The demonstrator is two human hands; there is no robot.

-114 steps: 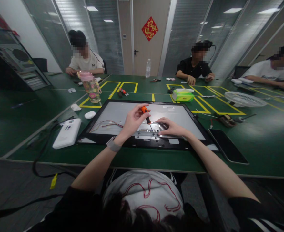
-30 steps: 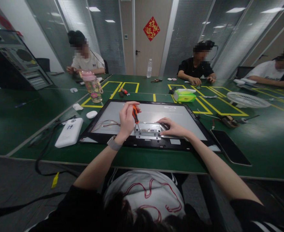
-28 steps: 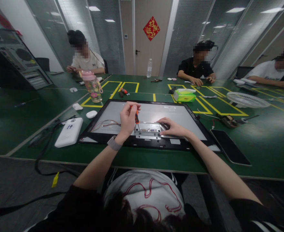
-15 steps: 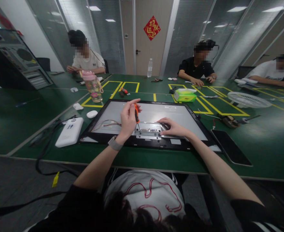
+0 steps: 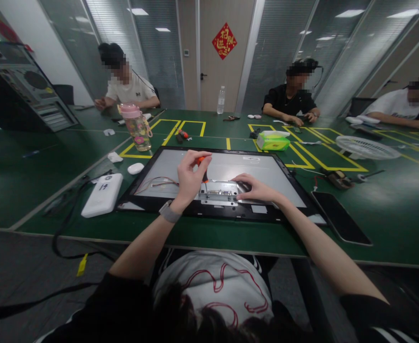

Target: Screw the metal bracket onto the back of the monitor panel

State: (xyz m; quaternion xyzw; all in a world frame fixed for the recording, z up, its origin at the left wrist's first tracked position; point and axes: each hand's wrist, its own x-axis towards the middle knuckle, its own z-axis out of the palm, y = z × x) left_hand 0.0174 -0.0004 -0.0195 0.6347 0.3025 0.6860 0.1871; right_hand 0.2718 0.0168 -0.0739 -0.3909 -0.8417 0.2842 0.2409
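The left hand (image 5: 191, 177) grasps a screwdriver (image 5: 205, 177), fingertips and thumb curled round the orange upper part of its handle. The tool stands nearly upright, its thin shaft running down to the left part of a metal bracket (image 5: 227, 187); whether the tip sits in a screw is too small to tell. A watch (image 5: 169, 212) circles the left wrist.

The right hand (image 5: 254, 188) is at the bracket's right end, thumb and fingers parted around it (I cannot tell whether they grip it or merely rest there).

The bracket lies at the near edge of a black-framed panel (image 5: 231, 166), about midway along that edge. The panel lies flat on the green table (image 5: 181, 236), and thin wires (image 5: 161, 181) cross its left part, just beside the left hand.

Left of the panel are a white device (image 5: 102, 195) and a small white case (image 5: 135, 168); right of it, a dark phone (image 5: 341, 216). Beyond its far edge stand a pink-lidded bottle (image 5: 136, 126), to the left, and a green tissue pack (image 5: 274, 140), to the right. A fan grille (image 5: 366, 146) lies farther right. Three other people sit across the table.
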